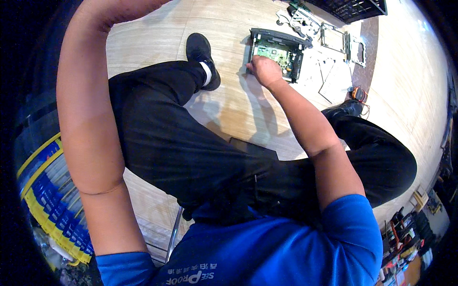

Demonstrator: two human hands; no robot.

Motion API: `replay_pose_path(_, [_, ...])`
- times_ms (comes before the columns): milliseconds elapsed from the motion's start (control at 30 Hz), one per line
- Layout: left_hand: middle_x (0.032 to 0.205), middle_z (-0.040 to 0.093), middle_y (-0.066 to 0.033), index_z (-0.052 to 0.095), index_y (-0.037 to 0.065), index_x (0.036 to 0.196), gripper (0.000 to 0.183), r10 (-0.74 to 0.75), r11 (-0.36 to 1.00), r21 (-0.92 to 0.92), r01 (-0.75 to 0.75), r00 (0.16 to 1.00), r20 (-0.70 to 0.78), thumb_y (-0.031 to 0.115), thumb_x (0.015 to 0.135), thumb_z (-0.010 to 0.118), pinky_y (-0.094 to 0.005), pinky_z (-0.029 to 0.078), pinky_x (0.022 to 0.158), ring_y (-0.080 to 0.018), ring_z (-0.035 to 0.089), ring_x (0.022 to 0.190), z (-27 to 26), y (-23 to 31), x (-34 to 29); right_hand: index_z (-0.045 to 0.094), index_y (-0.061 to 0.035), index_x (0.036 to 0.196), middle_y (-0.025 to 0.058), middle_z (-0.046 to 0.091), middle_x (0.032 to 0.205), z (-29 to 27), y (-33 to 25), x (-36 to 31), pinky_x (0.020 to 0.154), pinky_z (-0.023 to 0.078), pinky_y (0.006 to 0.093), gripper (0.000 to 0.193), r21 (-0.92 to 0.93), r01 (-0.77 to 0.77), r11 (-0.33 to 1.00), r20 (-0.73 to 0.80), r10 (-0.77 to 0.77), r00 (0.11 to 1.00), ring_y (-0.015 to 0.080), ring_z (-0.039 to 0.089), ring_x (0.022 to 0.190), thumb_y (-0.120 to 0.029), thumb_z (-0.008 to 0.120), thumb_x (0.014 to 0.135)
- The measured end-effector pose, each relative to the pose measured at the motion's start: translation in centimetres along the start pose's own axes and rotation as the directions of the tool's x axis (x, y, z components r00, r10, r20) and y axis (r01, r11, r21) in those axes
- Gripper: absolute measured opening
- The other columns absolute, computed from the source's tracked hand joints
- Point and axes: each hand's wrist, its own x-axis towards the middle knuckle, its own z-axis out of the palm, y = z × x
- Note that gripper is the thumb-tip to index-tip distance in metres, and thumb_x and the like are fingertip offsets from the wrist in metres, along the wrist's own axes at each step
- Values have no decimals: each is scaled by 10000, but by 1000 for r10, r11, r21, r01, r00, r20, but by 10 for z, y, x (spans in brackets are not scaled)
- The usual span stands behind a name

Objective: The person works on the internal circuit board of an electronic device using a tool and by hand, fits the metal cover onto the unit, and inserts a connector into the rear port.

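An opened black device (276, 35) with a green circuit board (279, 53) inside lies on the wooden floor in front of me. My right hand (265, 70) reaches down to it, fingers curled against the board's near left corner. Whether the fingers hold anything is hidden by the back of the hand. My left arm (86, 119) rises along the left side and leaves the picture at the top, so its hand is out of sight. I am seated, with black trousers and black shoes (200, 52).
Behind the device lie detached parts: white plastic pieces (300, 21), metal frames (334, 38) and pale flat sheets (334, 81). A small orange tool (359, 93) sits by my right shoe. A black crate (353, 8) stands at the back. Blue-and-yellow stacked items (52, 205) are on the left.
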Motion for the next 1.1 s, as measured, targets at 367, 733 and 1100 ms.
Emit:
replay_pose_path(367, [1265, 601, -178, 449, 67, 1411, 578, 100, 995, 12, -99, 994, -54, 362, 938, 601, -382, 500, 940, -287, 606, 1111, -4, -5, -5, 634, -62, 976, 194, 647, 919, 7, 11, 1, 775, 514, 471, 183, 54, 194, 980, -68, -190, 979, 388, 637, 872, -198, 530, 914])
replay_pose_path(733, [1298, 586, -162, 456, 97, 1415, 569, -90, 995, 50, 88, 995, 53, 381, 939, 588, -387, 488, 965, -280, 592, 1140, -5, 1, 7, 605, -19, 938, 225, 644, 953, 1, 6, 3, 784, 522, 486, 266, 26, 61, 998, -71, -59, 996, 395, 646, 894, -281, 569, 908])
replay_pose_path(1100, [1309, 575, -174, 453, 48, 1404, 578, 113, 990, 96, -105, 990, -81, 373, 943, 581, -387, 486, 969, -276, 591, 1145, 1, -4, -8, 584, -28, 924, 221, 640, 967, 9, 15, 1, 787, 528, 475, 124, 41, 142, 989, -94, -138, 986, 393, 643, 914, -107, 520, 852])
